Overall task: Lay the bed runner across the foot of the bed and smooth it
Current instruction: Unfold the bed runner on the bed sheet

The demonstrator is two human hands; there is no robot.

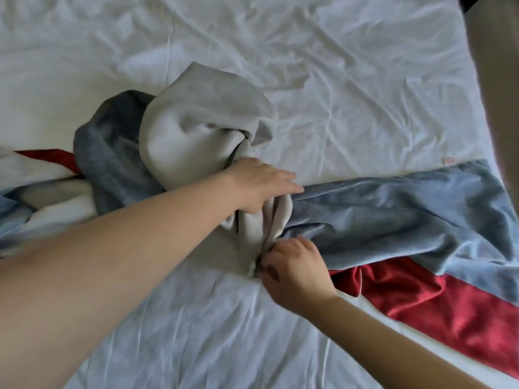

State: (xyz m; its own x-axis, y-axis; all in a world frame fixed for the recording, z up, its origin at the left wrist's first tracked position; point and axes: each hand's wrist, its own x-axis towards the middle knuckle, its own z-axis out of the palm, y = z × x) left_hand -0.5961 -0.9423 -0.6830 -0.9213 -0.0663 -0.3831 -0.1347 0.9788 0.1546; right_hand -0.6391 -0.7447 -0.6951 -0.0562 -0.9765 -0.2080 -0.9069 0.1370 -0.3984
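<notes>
The bed runner (pixel 393 209) is grey-blue velvet with a red band and a pale grey underside. It lies twisted and bunched across the white bed (pixel 337 80). Its right part is spread toward the bed's right edge; the middle is rolled up with the pale lining showing. My left hand (pixel 261 183) reaches across from the left and grips the bunched fabric at the twist, fingers pointing right. My right hand (pixel 295 268) pinches the pale edge of the runner just below, fingers curled into the folds.
The wrinkled white sheet covers the whole bed. The bed's right edge (pixel 483 113) runs down the right side with brownish floor beyond. More of the runner, red and white, trails off at the left edge (pixel 50 161).
</notes>
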